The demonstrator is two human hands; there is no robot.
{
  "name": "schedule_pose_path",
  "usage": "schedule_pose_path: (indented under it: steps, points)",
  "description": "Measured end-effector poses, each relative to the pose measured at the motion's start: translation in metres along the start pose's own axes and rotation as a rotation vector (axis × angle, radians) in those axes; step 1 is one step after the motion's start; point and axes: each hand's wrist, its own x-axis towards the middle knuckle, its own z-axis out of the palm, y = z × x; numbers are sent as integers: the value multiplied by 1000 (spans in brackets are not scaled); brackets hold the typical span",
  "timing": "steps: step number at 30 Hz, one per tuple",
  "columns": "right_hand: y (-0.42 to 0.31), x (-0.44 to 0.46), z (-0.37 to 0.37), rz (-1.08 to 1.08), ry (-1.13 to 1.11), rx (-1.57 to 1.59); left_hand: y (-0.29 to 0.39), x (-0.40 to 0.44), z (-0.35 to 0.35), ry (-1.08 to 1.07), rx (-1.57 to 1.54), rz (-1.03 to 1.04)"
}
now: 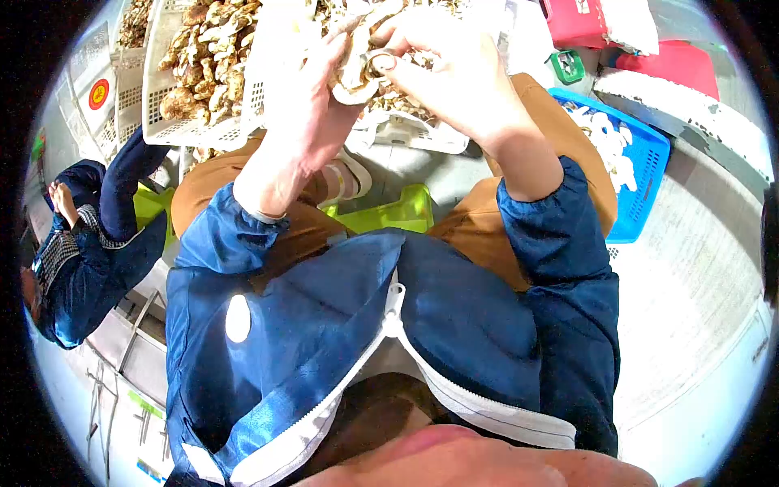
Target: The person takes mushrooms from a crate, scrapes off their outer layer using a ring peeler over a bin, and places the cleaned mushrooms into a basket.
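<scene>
At the top centre, my left hand (320, 101) is closed on a pale mushroom (354, 75), with its fingers round the left side. My right hand (438, 77) comes in from the right, its fingers bent and the thumb near the mushroom; whether it grips a small tool or only the mushroom cannot be made out. Below and behind both hands lies a white basket (414, 134) holding mushroom pieces. On the left, a white crate (154, 97) is filled with brown mushrooms (213, 69).
A blue basket (649, 174) with white pieces stands at the right. Beside my knees are a green stool (389, 215) and a small green object (568, 65). Red containers (576, 20) are at the upper right. Another person (77, 276) sits at the far left.
</scene>
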Motion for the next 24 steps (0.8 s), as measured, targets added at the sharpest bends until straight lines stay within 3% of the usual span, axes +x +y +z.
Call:
schedule_pose_path:
  steps: [3,9,15,18,19,20,22,24]
  points:
    - [-3,0,1,149,8,-37,-3,-3,9,107,-40,-12]
    - [-10,3,0,-5,132,5,-5,-1,6,101,32,49]
    - [-21,5,0,-12,138,-233,-9,-2,9,103,98,46]
    - [-5,7,-2,-93,304,-192,-6,-3,7,130,41,41]
    - [-15,11,-13,58,292,-214,-5,-3,4,129,23,17]
    - [8,7,-16,18,359,-344,-4,-2,0,126,4,-8]
    - [5,16,-30,97,483,-260,0,-2,-9,117,-32,-76]
    - [-5,15,-40,170,269,-287,4,-1,-18,108,-67,-160]
